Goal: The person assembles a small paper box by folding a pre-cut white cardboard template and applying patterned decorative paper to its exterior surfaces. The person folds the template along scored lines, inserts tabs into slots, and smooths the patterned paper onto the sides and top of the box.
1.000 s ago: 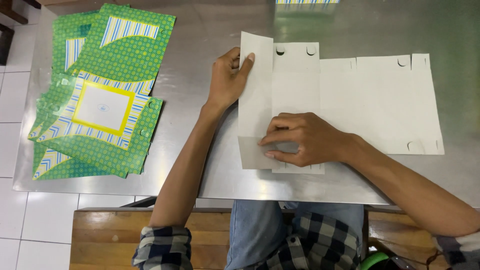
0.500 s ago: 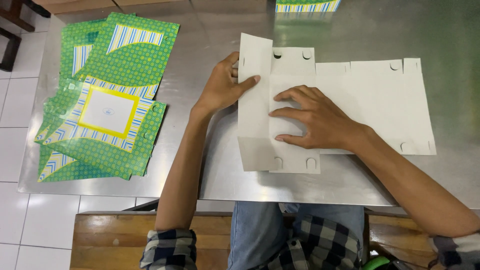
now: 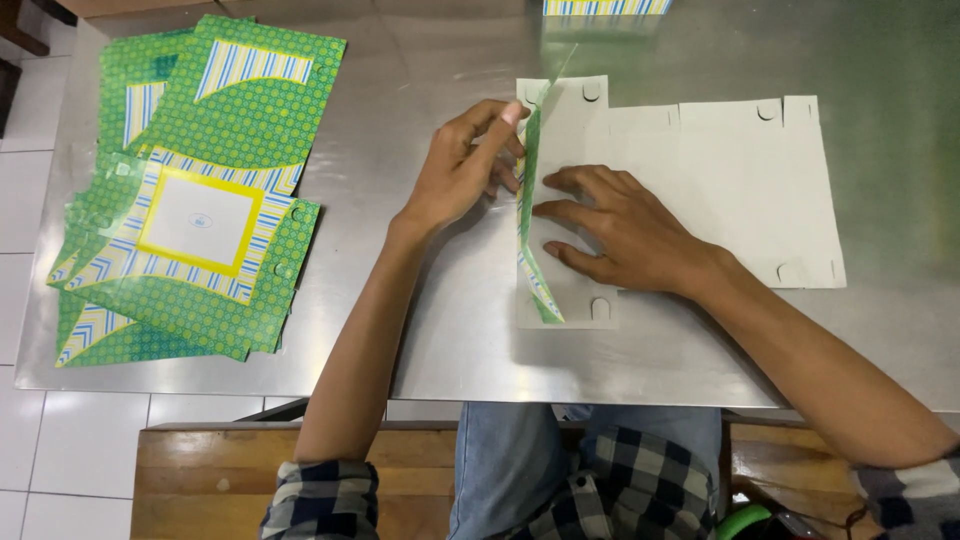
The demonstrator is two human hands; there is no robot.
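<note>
Nearest the camera, beyond a wooden bench (image 3: 200, 470) and the person's jeans and checked shirt, a steel table (image 3: 430, 330) carries a flat carton blank (image 3: 720, 190), plain grey side up. On it, the right hand (image 3: 620, 225) lies palm down with fingers spread apart, pressing the cardboard just beside a fold line. The left hand (image 3: 465, 170) is partly curled, its fingers and thumb pinching the blank's left end flap (image 3: 530, 220) and holding it upright, so the green patterned outer face shows. Farther left, well apart, lies a loose pile of green and yellow printed blanks (image 3: 190, 200).
</note>
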